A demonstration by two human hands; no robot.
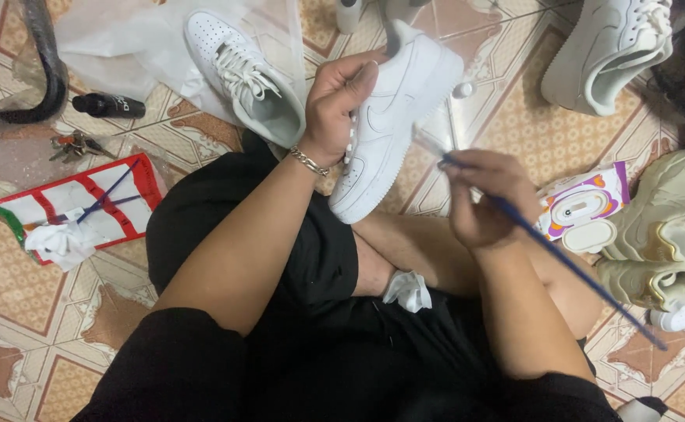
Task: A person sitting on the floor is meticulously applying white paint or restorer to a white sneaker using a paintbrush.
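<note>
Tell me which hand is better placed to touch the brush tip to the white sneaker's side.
The right hand, probably. It already holds the blue brush, whose tip sits beside the white sneaker. The left hand grips that sneaker and steadies it.

White sneaker [389,125], held in the left hand [335,109]: plain white upper and sole.
Paintbrush [561,258] in the right hand [479,199]: dark blue handle.
Second white sneaker [245,74]: white with white laces, pale grey lining.
Third sneaker [608,47]: off-white.
Chunky sneakers [667,230]: cream with beige trim.
Bracelet [309,162]: silver chain.
Shorts [280,234]: black.
Plastic sheet [124,47]: translucent white.
Bottle [108,105]: black, white lettering.
Flat tray [77,207]: white with red stripes and border, green corner.
Crumpled tissue [61,242]: white.
Small box [585,203]: white, purple and orange print.
Floor tiles [514,117]: tan and cream with brown ornamental borders.
</note>
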